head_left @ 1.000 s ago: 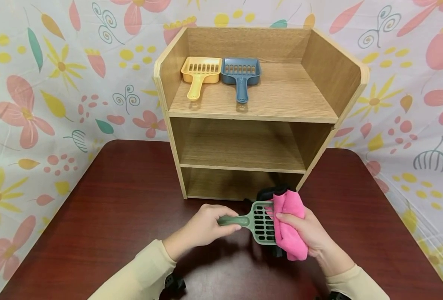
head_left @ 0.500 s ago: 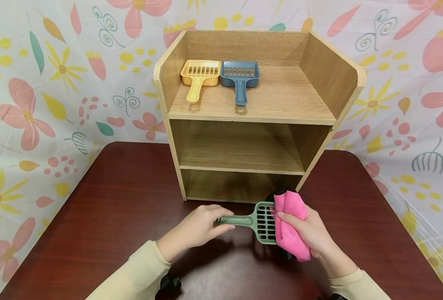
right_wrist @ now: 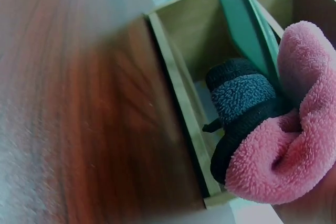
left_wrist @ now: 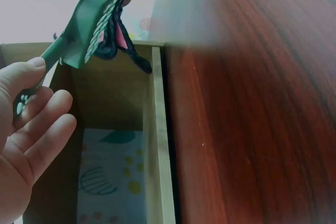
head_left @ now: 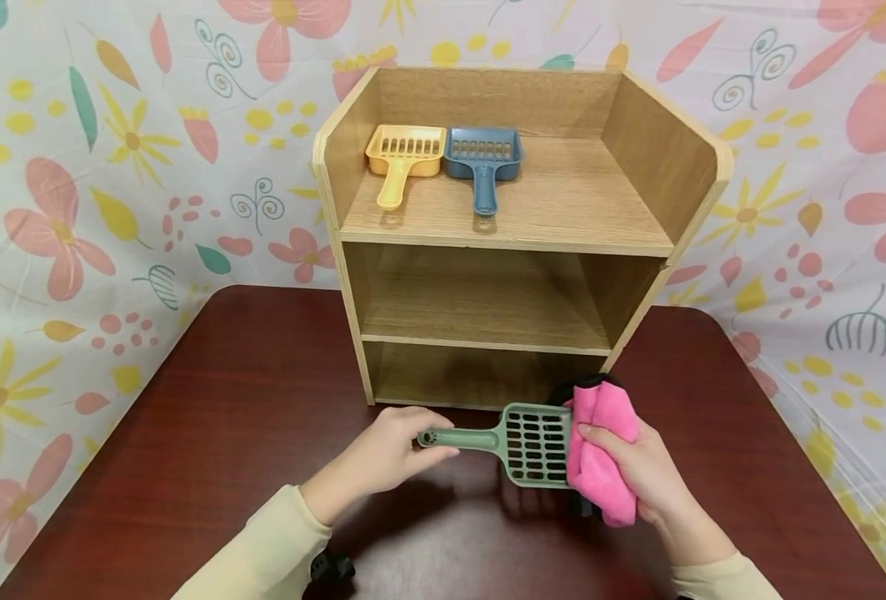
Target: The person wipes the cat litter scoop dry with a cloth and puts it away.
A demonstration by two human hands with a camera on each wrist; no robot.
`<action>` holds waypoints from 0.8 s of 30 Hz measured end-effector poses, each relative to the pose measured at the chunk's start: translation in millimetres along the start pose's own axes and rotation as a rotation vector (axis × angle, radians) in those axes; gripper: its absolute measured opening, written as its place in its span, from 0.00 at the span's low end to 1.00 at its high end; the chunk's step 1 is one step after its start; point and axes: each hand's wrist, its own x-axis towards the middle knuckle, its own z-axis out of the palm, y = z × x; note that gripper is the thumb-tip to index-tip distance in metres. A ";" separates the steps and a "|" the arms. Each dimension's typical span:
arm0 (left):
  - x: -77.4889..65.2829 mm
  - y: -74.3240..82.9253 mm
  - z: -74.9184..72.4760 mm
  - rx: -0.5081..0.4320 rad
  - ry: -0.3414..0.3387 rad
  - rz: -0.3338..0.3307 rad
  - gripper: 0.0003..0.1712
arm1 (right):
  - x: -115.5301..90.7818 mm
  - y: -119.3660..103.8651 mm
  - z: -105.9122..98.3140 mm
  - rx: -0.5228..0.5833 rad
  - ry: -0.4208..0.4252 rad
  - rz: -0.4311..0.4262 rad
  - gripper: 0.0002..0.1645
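A green slotted litter scoop (head_left: 536,446) is held level above the table, its handle pointing left. My left hand (head_left: 375,454) pinches the handle's end between thumb and fingers; in the left wrist view, the thumb (left_wrist: 23,74) lies on top of it. My right hand (head_left: 656,475) grips a folded pink cloth (head_left: 603,454) against the scoop's far right edge, covering that edge. Dark-edged, blue-grey fabric (right_wrist: 244,98) bunches beside the pink cloth in the right wrist view; whether both are one piece I cannot tell.
Behind the hands a wooden shelf unit (head_left: 503,242) stands on the dark red table (head_left: 262,358). A yellow litter scoop (head_left: 405,154) and a blue litter scoop (head_left: 483,158) lie side by side at the left of its top shelf. A flowered cloth backdrop (head_left: 150,183) surrounds the table.
The right hand and pink cloth have moved right along the scoop, uncovering more slots. My left hand has shifted slightly left, showing more of the handle.
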 end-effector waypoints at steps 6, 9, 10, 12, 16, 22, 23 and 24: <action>-2.4 -2.3 -9.9 -0.033 0.074 -0.045 0.10 | -2.8 1.4 -17.3 0.102 0.066 0.003 0.05; -2.2 -1.1 -14.3 -0.038 0.098 -0.043 0.11 | -5.1 6.0 -21.3 0.118 0.064 0.020 0.05; -1.8 -0.2 -15.8 -0.043 0.102 -0.043 0.11 | -5.9 7.6 -21.9 0.114 0.064 0.027 0.05; -0.5 1.4 -18.4 -0.060 0.109 -0.047 0.11 | -7.1 10.8 -22.3 0.101 0.064 0.038 0.05; 4.6 5.3 -24.8 -0.098 0.141 -0.051 0.12 | -8.4 14.5 -22.2 0.065 0.075 0.048 0.06; 19.1 14.2 -39.2 -0.100 0.222 -0.003 0.15 | -8.6 18.4 -24.1 0.027 0.081 0.049 0.08; 22.0 15.9 -41.7 -0.103 0.234 -0.001 0.15 | -8.5 19.2 -24.4 0.020 0.083 0.052 0.08; 24.8 17.9 -44.1 -0.115 0.244 -0.010 0.15 | -8.5 19.9 -24.7 0.015 0.085 0.057 0.09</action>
